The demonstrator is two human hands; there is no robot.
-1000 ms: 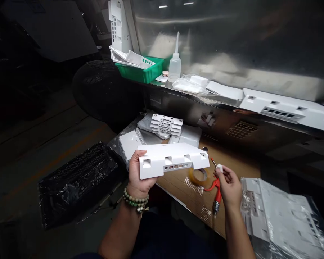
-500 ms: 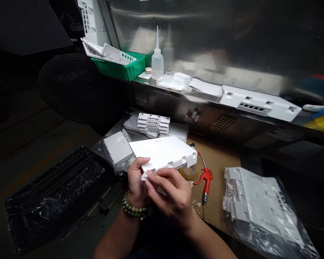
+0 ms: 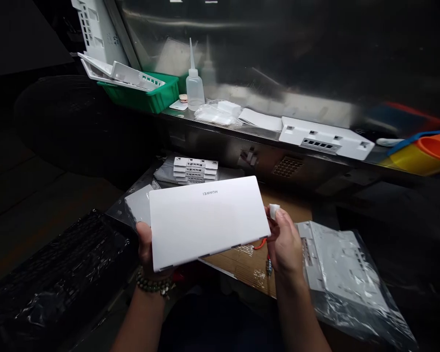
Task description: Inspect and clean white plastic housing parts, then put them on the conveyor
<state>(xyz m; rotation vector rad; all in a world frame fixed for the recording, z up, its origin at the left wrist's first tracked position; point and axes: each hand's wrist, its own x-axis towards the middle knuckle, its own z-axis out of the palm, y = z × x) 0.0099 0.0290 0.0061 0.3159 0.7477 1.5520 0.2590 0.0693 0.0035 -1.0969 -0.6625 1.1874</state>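
Observation:
A white plastic router cover (image 3: 205, 227) with HUAWEI lettering, upside down to me, is held in front of me with its broad face up. My left hand (image 3: 144, 247), with a bead bracelet on the wrist, grips its left end; the thumb shows and the other fingers are hidden beneath. Beside the cover's right end, my right hand (image 3: 286, 247) pinches a small folded white cloth (image 3: 274, 210). Whether the right fingers also touch the cover is unclear. Under the cover, a red air blow gun (image 3: 261, 243) lies mostly hidden on the cardboard (image 3: 238, 261).
Stacked white covers (image 3: 196, 164) stand behind. Bagged covers (image 3: 344, 269) lie at right. The metal ledge holds a green bin (image 3: 146, 100), a squeeze bottle (image 3: 195, 90), another cover (image 3: 324, 137) and a yellow container (image 3: 410, 156). Black plastic (image 3: 58, 278) lies lower left.
The cover has been turned so its broad face shows more fully. My right hand has moved right, from its near edge to beyond its right end, still pinching the cloth. The view has shifted right.

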